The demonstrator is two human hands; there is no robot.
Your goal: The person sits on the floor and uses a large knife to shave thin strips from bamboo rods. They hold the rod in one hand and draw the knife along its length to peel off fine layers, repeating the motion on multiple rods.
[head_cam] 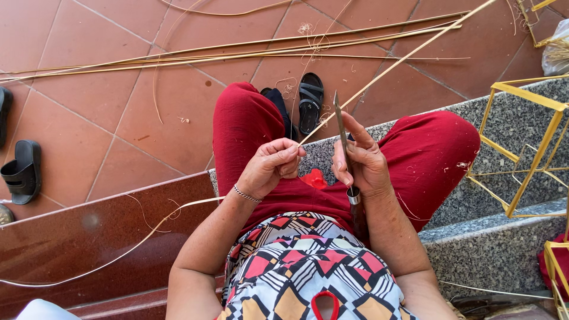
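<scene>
Bamboo strip (391, 65), thin, light and springy, runs from the floor up across your lap; your left hand (269, 166) pinches its near end between closed fingers. Your right hand (361, 163) grips a knife (341, 127) upright, blade beside the strip. Hold near the cut; edges likely splinter.

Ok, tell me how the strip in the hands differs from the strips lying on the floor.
The held strip is a single piece, pinched by the left hand and running up to the right beside the knife in the right hand. The floor strips lie loose in a bundle, nearly level across the tiles, untouched. Both are long, thin and pale yellow.
</scene>
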